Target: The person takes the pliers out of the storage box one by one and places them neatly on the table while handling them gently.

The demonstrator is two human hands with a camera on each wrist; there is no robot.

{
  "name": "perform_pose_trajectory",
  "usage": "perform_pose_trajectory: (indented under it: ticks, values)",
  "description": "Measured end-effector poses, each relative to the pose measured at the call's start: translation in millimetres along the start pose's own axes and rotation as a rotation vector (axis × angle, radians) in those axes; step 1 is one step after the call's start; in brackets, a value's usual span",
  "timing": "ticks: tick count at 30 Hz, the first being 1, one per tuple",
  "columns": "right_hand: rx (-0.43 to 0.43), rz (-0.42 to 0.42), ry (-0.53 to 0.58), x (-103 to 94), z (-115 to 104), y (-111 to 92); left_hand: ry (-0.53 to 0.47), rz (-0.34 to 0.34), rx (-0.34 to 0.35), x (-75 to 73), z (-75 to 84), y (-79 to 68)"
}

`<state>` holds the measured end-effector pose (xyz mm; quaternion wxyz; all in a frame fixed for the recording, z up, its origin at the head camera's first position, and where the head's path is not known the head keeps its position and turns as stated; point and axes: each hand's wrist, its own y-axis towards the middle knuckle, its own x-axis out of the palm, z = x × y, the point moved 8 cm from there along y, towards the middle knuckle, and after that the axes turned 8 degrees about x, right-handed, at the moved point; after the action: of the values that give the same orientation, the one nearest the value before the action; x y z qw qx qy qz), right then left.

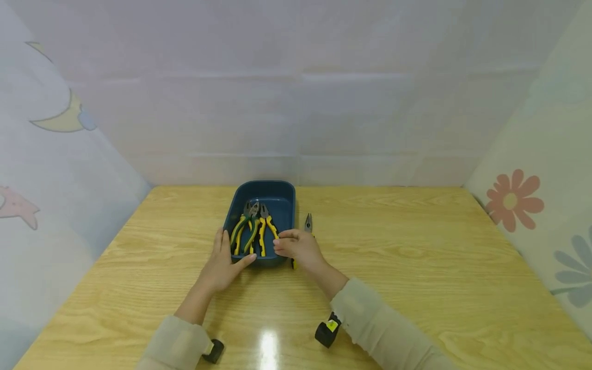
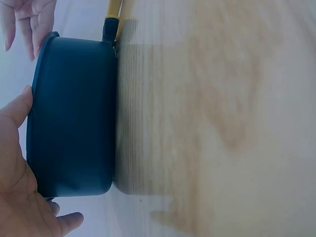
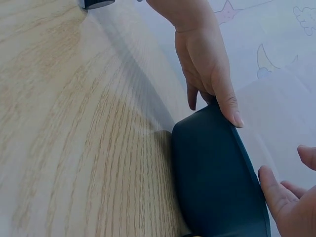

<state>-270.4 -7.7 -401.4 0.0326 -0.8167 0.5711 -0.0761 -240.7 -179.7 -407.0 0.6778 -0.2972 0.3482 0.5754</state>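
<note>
A dark blue plastic tray (image 1: 283, 205) sits on the table, with several pairs of pliers inside. Green-and-yellow pliers (image 1: 252, 237) lie at its left, and yellow-and-black pliers (image 1: 262, 236) lie beside them, jaws away from me. My left hand (image 1: 220, 268) holds the near left corner, thumb along the front rim and fingers down the outer side. Over the near right corner is my right hand (image 1: 301, 251), fingers extended at the rim, with nothing seen in its grasp. Long-nose pliers (image 1: 309, 222) lie outside the tray on the right, partly hidden under that hand.
The wooden table (image 1: 416, 257) extends widely to the right and toward me. A pale wall (image 1: 324, 118) rises behind the tray, with printed side walls left and right. A black wrist device (image 1: 327, 333) hangs at the right sleeve, another (image 1: 214, 351) at the left.
</note>
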Motion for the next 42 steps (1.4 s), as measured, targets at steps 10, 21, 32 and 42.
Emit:
perform_pose_trajectory:
  ticks: [10, 21, 32, 42]
  values:
    - [0.095, 0.038, 0.027, 9.2, -17.1, -7.7, -0.004, -0.001, -0.006, 1.1, -0.8, -0.4]
    - [0.117, 0.044, 0.003, 11.2, -15.9, -1.2, -0.015, 0.0, -0.007, 0.1, 1.7, -0.3]
    - [0.161, 0.087, -0.024, 14.7, -16.2, 6.7, -0.023, -0.008, -0.006, 0.4, 0.6, 0.6]
    - [0.191, 0.084, -0.071, 19.4, -14.9, 12.9, -0.029, -0.009, 0.002, -0.5, 1.9, -0.1]
